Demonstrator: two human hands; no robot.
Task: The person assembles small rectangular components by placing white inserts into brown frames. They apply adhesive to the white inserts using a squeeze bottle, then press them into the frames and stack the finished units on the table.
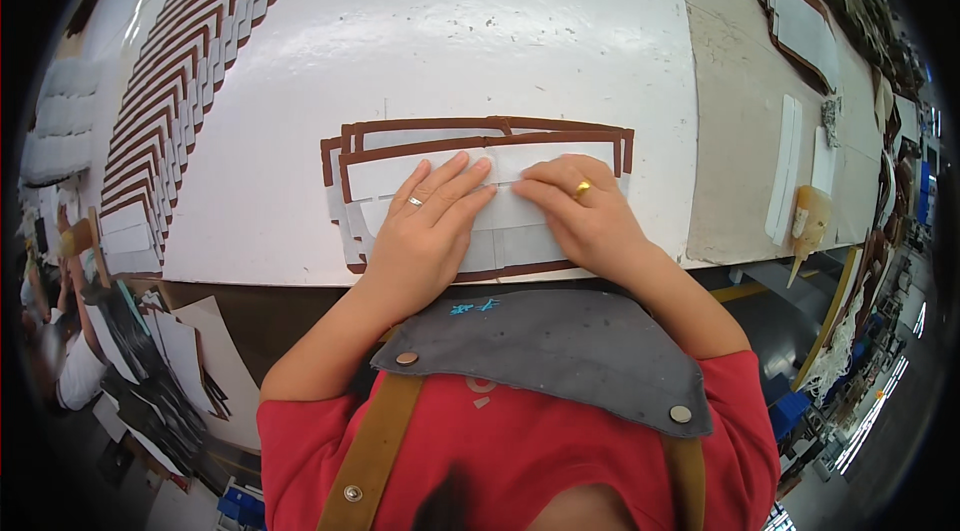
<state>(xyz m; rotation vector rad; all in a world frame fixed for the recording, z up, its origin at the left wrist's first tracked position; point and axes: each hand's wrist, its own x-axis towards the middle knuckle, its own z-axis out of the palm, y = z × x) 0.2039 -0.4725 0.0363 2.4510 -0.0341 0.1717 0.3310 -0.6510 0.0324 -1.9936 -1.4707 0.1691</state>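
In front of me, near the table's front edge, lies a flat white-backed panel (510,241) with a dark brown border. It rests on similar panels (570,125), whose brown edges stick out unevenly behind and to the left. My left hand (420,231) lies on the panel's left half with its fingers stretched out, holding nothing. On the right half, my right hand (592,216) has thumb and fingers drawn together at a line near the panel's middle. Whatever its fingertips may hold is too small or hidden to make out.
A long fanned row of brown-edged panels (195,71) runs along the left of the white table (450,51). On a beige board (735,131) at right lie a nozzled squeeze bottle (811,214), a white strip (784,171) and more panels (805,31). Another person (80,361) is at far left.
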